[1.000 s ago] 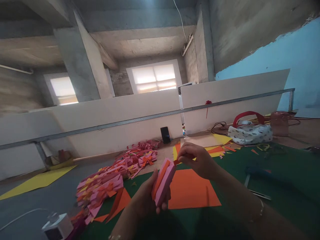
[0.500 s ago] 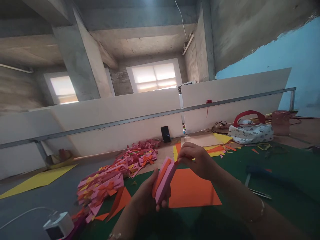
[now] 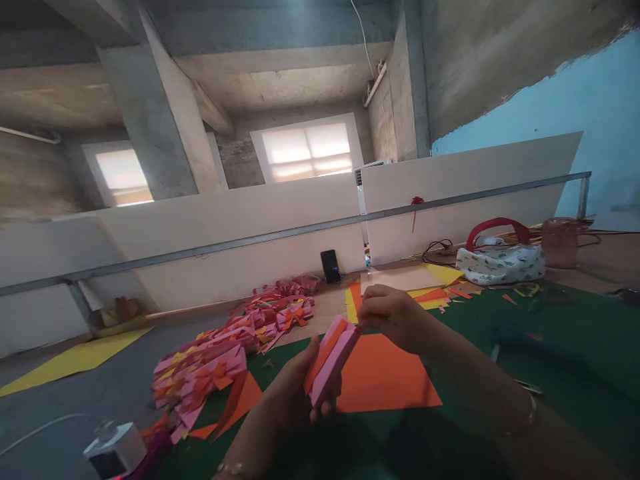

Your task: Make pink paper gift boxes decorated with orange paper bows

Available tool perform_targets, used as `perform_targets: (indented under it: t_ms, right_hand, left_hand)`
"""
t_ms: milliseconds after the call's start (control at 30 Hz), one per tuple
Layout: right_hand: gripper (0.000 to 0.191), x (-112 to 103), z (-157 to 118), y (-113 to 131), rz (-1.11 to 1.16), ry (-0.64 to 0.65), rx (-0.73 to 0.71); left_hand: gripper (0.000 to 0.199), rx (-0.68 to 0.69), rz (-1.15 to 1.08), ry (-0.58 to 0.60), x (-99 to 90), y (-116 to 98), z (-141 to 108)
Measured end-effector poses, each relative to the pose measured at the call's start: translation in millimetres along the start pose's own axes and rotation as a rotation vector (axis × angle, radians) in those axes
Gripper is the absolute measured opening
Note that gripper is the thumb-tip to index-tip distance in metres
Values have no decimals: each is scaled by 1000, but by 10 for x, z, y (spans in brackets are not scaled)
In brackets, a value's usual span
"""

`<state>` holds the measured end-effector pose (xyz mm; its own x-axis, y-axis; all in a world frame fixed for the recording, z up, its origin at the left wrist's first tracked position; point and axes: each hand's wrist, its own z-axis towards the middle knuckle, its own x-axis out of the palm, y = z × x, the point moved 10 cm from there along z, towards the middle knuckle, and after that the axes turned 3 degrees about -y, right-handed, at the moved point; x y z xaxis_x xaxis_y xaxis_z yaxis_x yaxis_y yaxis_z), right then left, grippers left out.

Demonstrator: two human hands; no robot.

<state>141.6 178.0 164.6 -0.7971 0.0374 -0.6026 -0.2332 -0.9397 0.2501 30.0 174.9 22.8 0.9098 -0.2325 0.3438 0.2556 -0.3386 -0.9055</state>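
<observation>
My left hand (image 3: 295, 390) is closed around a folded piece of pink and orange paper (image 3: 333, 360), held tilted above the table. My right hand (image 3: 387, 313) is pinched at the upper right end of that folded paper; what sits between its fingertips is small and partly hidden, with a bit of orange showing. Beneath and behind both hands lies a flat orange paper sheet (image 3: 387, 377) on the green mat (image 3: 470, 420).
A pile of pink, orange and yellow folded paper strips (image 3: 210, 367) spreads at left. A white charger (image 3: 116, 450) sits front left. A phone (image 3: 330, 267) leans on the white board. At right are a patterned bag (image 3: 500, 265), a pink jar (image 3: 559, 243) and paper scraps.
My right hand has moved slightly down, still pinched by the end of the folded paper. My left hand keeps its hold. The whole view has shifted a little.
</observation>
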Motion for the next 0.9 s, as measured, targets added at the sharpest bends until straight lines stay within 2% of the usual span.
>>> perform_targets:
  t_ms: [300, 433, 633, 900]
  right_hand:
    - [14, 8, -17, 28, 39, 62, 1]
    - [8, 22, -35, 57, -30, 81, -19]
    - [15, 86, -37, 17, -106, 125, -32]
    - [16, 113, -51, -34, -141, 154, 14]
  left_hand:
    - [68, -105, 1, -10, -78, 83, 76]
    - [58, -79, -2, -35, -61, 47, 35]
    - [40, -35, 44, -46, -37, 7, -27]
    - [45, -36, 52, -12, -37, 1, 19]
